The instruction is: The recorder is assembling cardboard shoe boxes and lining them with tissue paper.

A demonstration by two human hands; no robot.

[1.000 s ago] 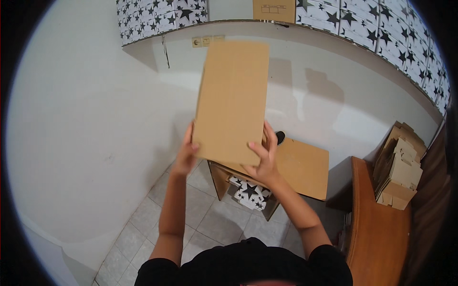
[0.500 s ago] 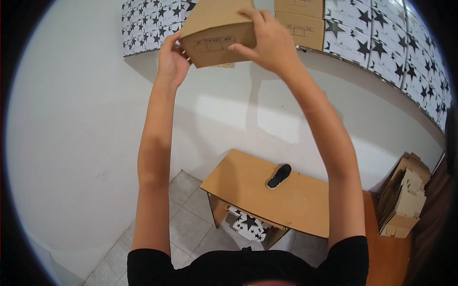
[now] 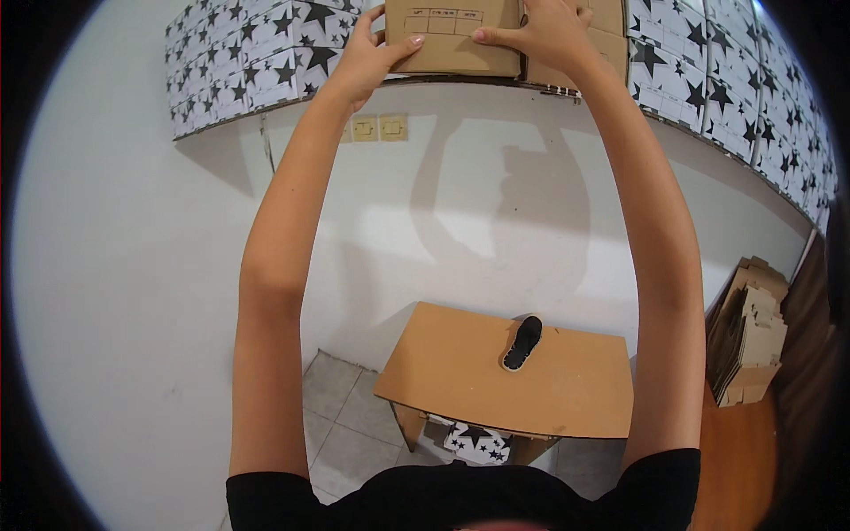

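A brown cardboard box (image 3: 456, 55) with a printed grid on its front sits at shelf height at the top of the view, its upper part cut off by the frame. Both my arms are raised to it. My left hand (image 3: 366, 60) grips its left side, thumb on the front face. From the right, my right hand (image 3: 553, 37) holds it with the thumb also pressed to the front; some fingers are cut off above. Star-printed white boxes (image 3: 270, 53) stand to its left, and another brown box (image 3: 609, 40) adjoins it on the right.
More star-printed boxes (image 3: 699, 80) fill the shelf's right side. Below, a wooden desk (image 3: 452, 380) carries a black shoe sole (image 3: 524, 342). A star-patterned box (image 3: 478, 442) sits under the desk. Flattened cardboard (image 3: 753, 341) leans at the right. Wall switches (image 3: 379, 128) are below the shelf.
The brown box has gone from tilted in front of the shelf to level in the row between the other boxes. Both hands still hold it, and the view has shifted.
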